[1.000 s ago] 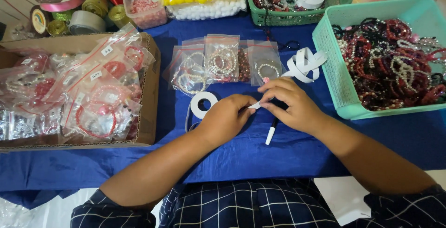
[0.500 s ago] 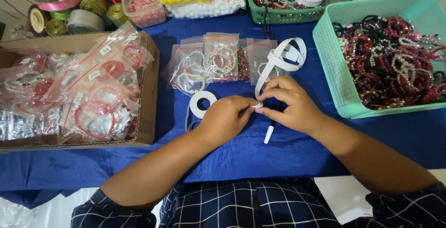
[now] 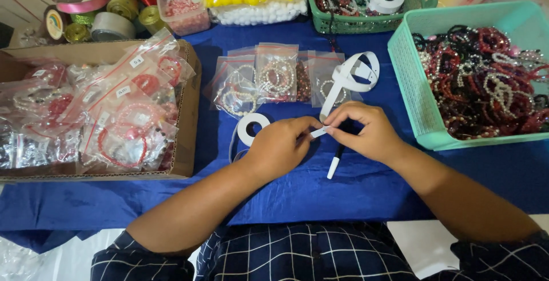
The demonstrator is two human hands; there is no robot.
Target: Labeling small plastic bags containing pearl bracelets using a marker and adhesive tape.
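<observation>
From the head camera, the left hand (image 3: 280, 146) and right hand (image 3: 369, 132) meet over the blue tablecloth (image 3: 320, 192), both pinching the end of a white label strip (image 3: 346, 78) that loops up toward the small bagged bracelets (image 3: 274, 78); a black-and-white marker (image 3: 336, 158) lies partly under the right hand. Just left of the left hand sits a white tape roll (image 3: 251, 127), a cardboard box of bagged bracelets (image 3: 97, 115) lies farther left, and a teal basket (image 3: 412, 86) of beaded bracelets stands to the right.

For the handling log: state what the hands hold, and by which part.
Both hands, left hand and right hand, pinch the near end of a curling white paper strip between fingertips.
</observation>
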